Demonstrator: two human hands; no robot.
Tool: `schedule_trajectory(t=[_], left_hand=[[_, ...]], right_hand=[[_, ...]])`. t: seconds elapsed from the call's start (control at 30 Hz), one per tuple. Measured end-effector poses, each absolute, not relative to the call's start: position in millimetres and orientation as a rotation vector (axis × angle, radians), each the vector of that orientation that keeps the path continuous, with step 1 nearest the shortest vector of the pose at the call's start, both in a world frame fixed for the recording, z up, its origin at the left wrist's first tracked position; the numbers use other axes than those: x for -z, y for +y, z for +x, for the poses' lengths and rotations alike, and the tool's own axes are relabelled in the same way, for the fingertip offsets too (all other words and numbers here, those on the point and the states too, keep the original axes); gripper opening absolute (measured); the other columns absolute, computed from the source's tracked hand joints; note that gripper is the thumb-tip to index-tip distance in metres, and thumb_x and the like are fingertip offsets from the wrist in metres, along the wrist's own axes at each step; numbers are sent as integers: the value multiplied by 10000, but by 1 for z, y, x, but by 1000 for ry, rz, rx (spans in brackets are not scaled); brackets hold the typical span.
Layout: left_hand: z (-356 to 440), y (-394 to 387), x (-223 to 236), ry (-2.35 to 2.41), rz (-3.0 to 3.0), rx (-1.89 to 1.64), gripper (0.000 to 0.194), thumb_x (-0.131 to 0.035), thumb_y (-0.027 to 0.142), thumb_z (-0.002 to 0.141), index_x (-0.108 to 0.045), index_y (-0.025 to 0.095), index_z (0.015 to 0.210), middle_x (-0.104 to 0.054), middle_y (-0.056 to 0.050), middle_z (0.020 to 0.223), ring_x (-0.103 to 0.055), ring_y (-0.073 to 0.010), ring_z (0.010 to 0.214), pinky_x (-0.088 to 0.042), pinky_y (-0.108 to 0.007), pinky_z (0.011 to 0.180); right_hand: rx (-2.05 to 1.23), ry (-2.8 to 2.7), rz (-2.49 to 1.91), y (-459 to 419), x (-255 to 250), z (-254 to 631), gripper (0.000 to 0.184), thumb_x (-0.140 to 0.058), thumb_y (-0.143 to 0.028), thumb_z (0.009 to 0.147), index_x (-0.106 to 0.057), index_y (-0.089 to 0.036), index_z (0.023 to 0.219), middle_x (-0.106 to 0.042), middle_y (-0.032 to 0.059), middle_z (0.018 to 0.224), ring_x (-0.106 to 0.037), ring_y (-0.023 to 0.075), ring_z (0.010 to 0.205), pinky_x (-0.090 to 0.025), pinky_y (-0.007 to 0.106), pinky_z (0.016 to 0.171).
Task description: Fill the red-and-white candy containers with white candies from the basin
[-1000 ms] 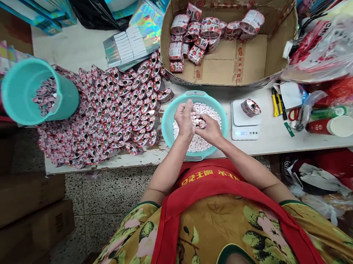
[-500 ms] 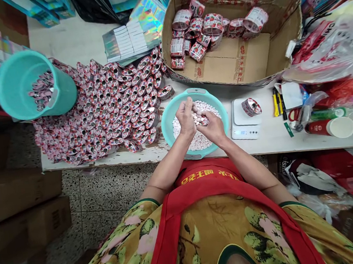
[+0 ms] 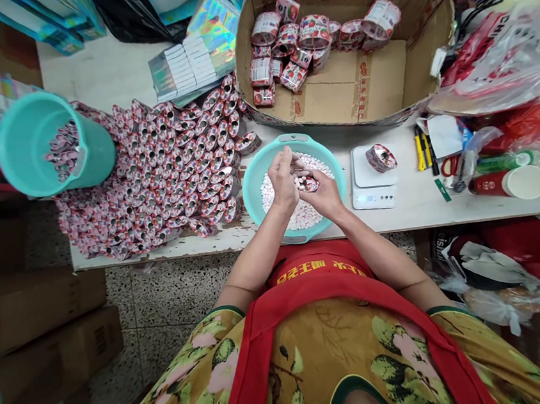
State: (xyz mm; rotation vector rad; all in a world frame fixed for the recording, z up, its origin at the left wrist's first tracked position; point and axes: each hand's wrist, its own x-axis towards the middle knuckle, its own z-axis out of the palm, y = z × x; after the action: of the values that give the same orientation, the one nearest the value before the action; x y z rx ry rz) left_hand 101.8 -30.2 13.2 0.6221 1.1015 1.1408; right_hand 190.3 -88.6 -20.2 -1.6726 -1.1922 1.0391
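A teal basin [image 3: 340, 188] full of small, pale pink candies [image 3: 303, 216] stands at the table's front edge. Above it, my left hand [image 3: 283, 178] is cupped with its fingers drawn together, and several candies show at its palm side. My right hand [image 3: 326, 195] meets it from the right, fingers curled round a small red-and-white strawberry-print container [image 3: 311, 185], mostly covered by the fingers. Candies lie at the container's mouth, between the two hands. To the right, a similar container [image 3: 381, 158] rests on a white digital scale [image 3: 374, 178].
Many open strawberry-print containers [image 3: 165, 168] crowd the table on the left, beside a teal bucket [image 3: 95, 149] with flat printed pieces inside. Behind the basin stands a cardboard box [image 3: 383, 81] holding several containers. Cutters [image 3: 423, 150] and a paper cup [image 3: 509, 184] lie at right.
The camera view has shifted slightly. My hands stay together over the basin; the left fingers have moved a little, and more of the container's print shows by my right fingers.
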Motion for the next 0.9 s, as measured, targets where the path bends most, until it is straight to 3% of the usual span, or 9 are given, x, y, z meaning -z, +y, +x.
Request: schedule_trajectory(t=[0.37, 0.53, 0.7, 0.9], left_hand=[[100, -25, -23, 1147, 619, -1094, 471, -592, 632, 909, -618, 180, 780, -561, -8, 636, -598, -112, 573, -472, -241, 546], [88, -20, -17, 1161, 697, -1070, 372, -631, 537, 921, -637, 185, 801, -568, 7, 622, -541, -83, 524, -423, -200, 488], [71, -20, 1, 1229, 751, -878, 276, -781, 408, 810, -650, 169, 761, -556, 22, 616, -468, -50, 472, -353, -163, 432], [66, -23, 18, 1353, 727, -759, 193, -746, 341, 789, -684, 159, 780, -534, 23, 631, -441, -45, 464, -304, -166, 407]], right_hand=[[-1173, -1029, -1422, -91, 38, 192, 480, -785, -418, 645, -679, -209, 1065, -737, 37, 1080, -678, 232, 992, -525, 377, 951], [-1257, -974, -1422, -95, 46, 199, 483, -794, -410, 653, -682, -208, 1077, -736, 29, 1042, -680, 216, 950, -530, 359, 909], [-1334, -1177, -1576, -105, 46, 213, 359, -780, -283, 626, -711, -218, 972, -734, 12, 969, -667, 220, 917, -509, 363, 905], [-1605, -1135, -1234, -125, 34, 244, 445, -840, -360, 625, -747, -201, 1030, -735, 24, 1045, -673, 216, 987, -509, 340, 937]])
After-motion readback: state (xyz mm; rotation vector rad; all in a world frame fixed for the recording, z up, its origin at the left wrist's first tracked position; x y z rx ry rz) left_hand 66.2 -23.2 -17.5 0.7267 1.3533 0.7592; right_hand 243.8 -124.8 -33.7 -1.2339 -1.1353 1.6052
